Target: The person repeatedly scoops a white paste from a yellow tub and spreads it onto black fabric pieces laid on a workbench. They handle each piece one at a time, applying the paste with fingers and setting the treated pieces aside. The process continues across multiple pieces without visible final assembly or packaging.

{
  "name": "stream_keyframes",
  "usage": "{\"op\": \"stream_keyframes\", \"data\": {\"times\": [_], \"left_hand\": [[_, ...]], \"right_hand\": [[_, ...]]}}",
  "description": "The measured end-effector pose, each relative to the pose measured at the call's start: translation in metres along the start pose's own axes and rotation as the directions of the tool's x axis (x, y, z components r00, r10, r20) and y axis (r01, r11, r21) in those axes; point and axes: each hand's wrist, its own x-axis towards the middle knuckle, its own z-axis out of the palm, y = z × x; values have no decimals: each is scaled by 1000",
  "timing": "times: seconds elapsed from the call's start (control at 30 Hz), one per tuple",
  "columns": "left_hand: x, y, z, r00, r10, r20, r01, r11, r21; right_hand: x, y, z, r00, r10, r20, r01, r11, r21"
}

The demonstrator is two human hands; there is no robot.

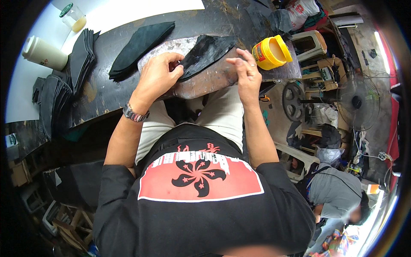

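A curved black leather piece lies at the near edge of the workbench, its upper face shiny and wet-looking in patches. My left hand pinches its left end between thumb and fingers. Just off the right end of the piece is my right hand, fingers apart and partly bent, with nothing visible in it. Beyond that hand an uncapped yellow jar holds a pale tan substance. Under the leather is a smeared, stained board. A second black leather piece rests flat to the left.
Stacks of black cut pieces stand at the bench's left, beside a cream tumbler and a glass jar. On the right are a standing fan, a plastic stool and a bent-over person in grey.
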Motion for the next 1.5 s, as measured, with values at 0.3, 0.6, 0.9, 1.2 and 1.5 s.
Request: {"op": "stream_keyframes", "data": {"times": [0.3, 0.6, 0.9, 1.2, 1.5], "left_hand": [[36, 42, -43, 932, 191, 308, 185, 480, -857], [218, 82, 12, 986, 164, 27, -51, 452, -891], [252, 63, 141, 883, -309, 353, 455, 380, -805], [250, 68, 164, 835, -251, 489, 550, 393, -737], [176, 63, 55, 917, 351, 190, -388, 895, 222]], "right_hand": [[5, 22, 2, 972, 17, -235, 37, 974, 223], [-3, 43, 14, 953, -144, -268, 155, 988, 20], [-6, 47, 13, 950, -154, -271, 163, 986, 14], [-9, 49, 14, 934, -152, -324, 195, 975, 106], [0, 6, -42, 961, -12, -277, 43, 993, 108]]}}
